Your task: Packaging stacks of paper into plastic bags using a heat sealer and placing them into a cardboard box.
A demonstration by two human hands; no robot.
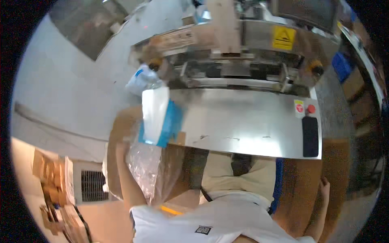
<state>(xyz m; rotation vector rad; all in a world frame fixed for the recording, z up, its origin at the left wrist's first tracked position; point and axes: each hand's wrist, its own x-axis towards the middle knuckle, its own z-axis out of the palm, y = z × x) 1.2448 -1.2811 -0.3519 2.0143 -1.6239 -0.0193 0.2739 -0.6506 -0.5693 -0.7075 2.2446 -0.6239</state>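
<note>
My left hand (121,139) reaches up from the lower left, blurred and partly hidden by a clear plastic bag (144,168). It appears to grip the lower end of a white and blue stack of flat packets (157,115), which stands tilted over the left edge of the steel machine table (243,117). The bag lines a brown cardboard box (121,121) below the stack. My right hand (324,189) hangs low at the right with fingers apart, holding nothing, next to a brown cardboard surface (302,182).
A packing machine (239,52) with a yellow warning label (283,37) rises behind the table. A red button (310,108) and a black pad (310,137) sit on its right end. A white and blue bag (142,79) lies at the machine's left. A blue crate (342,67) stands far right.
</note>
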